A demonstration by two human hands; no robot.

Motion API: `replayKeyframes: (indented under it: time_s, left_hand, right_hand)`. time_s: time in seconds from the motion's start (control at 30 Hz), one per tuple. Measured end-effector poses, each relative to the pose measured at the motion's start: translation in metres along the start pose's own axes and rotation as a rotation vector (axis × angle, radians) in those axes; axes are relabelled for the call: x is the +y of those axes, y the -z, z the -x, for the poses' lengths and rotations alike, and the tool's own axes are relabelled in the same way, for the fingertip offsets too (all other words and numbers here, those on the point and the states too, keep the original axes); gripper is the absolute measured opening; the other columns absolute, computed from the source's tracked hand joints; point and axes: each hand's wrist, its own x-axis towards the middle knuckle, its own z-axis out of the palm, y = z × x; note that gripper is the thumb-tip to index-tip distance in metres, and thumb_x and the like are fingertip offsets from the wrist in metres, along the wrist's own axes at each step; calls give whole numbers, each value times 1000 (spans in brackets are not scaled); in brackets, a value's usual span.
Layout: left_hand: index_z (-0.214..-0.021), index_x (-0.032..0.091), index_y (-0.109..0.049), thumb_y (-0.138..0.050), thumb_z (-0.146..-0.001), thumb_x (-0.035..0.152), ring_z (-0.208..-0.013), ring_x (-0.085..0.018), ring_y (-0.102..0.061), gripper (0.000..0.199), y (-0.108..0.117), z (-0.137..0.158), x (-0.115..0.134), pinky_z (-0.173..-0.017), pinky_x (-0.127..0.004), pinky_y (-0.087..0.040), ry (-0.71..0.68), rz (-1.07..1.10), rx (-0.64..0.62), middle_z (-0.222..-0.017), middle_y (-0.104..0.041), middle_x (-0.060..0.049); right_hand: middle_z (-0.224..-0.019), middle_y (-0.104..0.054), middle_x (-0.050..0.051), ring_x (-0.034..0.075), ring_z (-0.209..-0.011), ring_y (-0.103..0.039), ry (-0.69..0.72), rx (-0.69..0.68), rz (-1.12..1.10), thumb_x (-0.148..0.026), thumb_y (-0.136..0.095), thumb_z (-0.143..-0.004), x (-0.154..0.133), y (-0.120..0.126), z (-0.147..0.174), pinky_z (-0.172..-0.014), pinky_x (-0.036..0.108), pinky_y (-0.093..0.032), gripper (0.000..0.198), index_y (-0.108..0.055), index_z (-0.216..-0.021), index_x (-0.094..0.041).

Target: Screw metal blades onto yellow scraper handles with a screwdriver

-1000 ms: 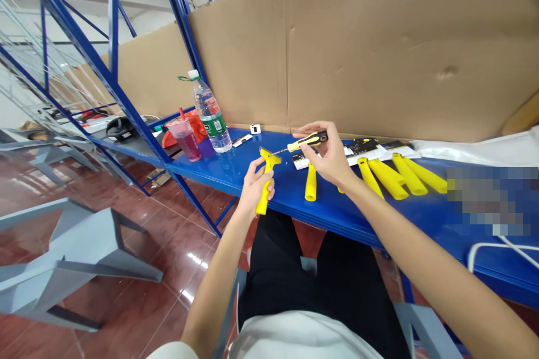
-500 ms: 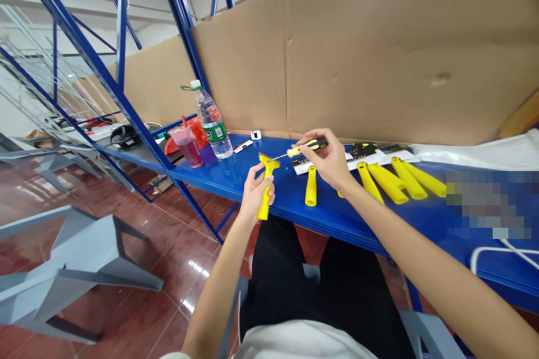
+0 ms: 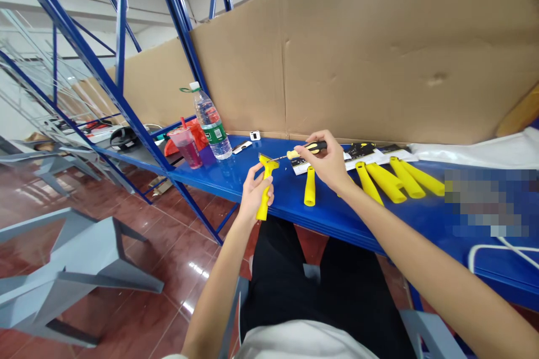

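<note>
My left hand point(image 3: 254, 190) is closed around the handle of a yellow scraper point(image 3: 268, 170), held upright with its wide head on top, just above the table's front edge. In my right hand point(image 3: 329, 161) is a screwdriver with a black and pale yellow handle point(image 3: 316, 147), gripped between thumb and fingers. Its thin shaft points left, and the tip meets the scraper's head. Whether a screw sits there is too small to see. Below my right hand, a loose yellow handle point(image 3: 310, 188) lies on the blue table point(image 3: 286, 196).
Several more yellow handles point(image 3: 385, 182) lie to the right, beside black-and-white printed cards point(image 3: 362, 150). A water bottle point(image 3: 213, 129) and a pink drink cup point(image 3: 186, 148) stand at the left. Behind rises a cardboard wall point(image 3: 357, 50). A white cable point(image 3: 488, 248) lies far right.
The fingers of my right hand have shifted around the screwdriver's handle. My left hand and the scraper stay almost in place.
</note>
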Motion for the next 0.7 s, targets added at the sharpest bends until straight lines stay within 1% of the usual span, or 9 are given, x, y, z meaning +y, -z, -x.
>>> replayKeyframes:
  time_s: [0.07,0.13,0.2,0.3,0.37,0.43,0.5,0.63,0.7]
  left_hand:
    - [-138,28,-55,-95,-81,35,-55,-4,-51,70,0,0,0,-40,-18,-39,-4,1,1,-105,-67,1]
    - [-138,28,-55,-95,-80,34,-55,-5,-51,70,0,-1,0,-40,-18,-39,-1,12,8,-102,-65,1]
    - [-137,28,-54,-95,-80,33,-55,-4,-51,70,0,-1,0,-40,-17,-38,4,21,14,-100,-64,2]
    - [-136,29,-55,-95,-79,33,-54,-4,-51,70,0,-2,-1,-41,-17,-39,2,22,17,-99,-63,3]
    - [-136,29,-55,-95,-79,33,-54,-5,-51,70,0,-2,-1,-40,-18,-39,-4,25,18,-99,-63,3]
    - [-136,29,-54,-95,-79,33,-55,-5,-51,70,1,-2,-1,-40,-18,-39,-4,32,22,-98,-63,3]
    - [-135,29,-54,-95,-79,33,-55,-4,-51,69,2,-3,-1,-41,-17,-38,2,35,23,-99,-63,3]
    - [-132,29,-54,-95,-80,35,-55,-4,-51,66,2,-3,-1,-41,-17,-39,3,18,-1,-105,-65,2]
    - [-131,30,-53,-95,-80,35,-55,-4,-51,66,2,-2,-1,-41,-17,-39,-5,10,-4,-106,-65,2]
  right_hand:
    - [-106,-75,4,25,-96,-76,35,-38,-67,-54,-87,-91,0,0,0,-94,48,-65,42,-58,-109,-30]
    - [-115,-75,5,25,-103,-77,39,-99,-155,-53,-84,-93,0,-1,0,-100,49,-64,43,-56,-116,-30]
    - [-112,-76,5,25,-101,-78,5,-102,-148,-53,-85,-92,0,-1,0,-97,48,-64,42,-58,-114,-30]
    - [-98,-75,2,25,-90,-75,-33,-42,-12,-53,-88,-90,1,0,0,-87,46,-64,39,-60,-104,-29]
    - [-103,-75,3,25,-93,-75,-9,-55,-16,-51,-88,-90,2,0,1,-90,47,-64,39,-60,-108,-30]
    - [-114,-76,5,26,-103,-77,24,-106,-97,-50,-85,-93,3,0,1,-96,48,-63,40,-58,-116,-31]
    - [-118,-76,6,26,-108,-77,22,-127,-124,-50,-83,-94,5,-1,1,-98,48,-63,40,-58,-118,-30]
    - [-100,-74,3,25,-90,-75,-30,-24,1,-55,-88,-88,9,-1,-1,-85,46,-65,43,-60,-109,-30]
    - [-103,-74,3,26,-97,-76,-7,-29,-31,-55,-88,-88,9,-1,-1,-90,48,-65,45,-60,-114,-31]
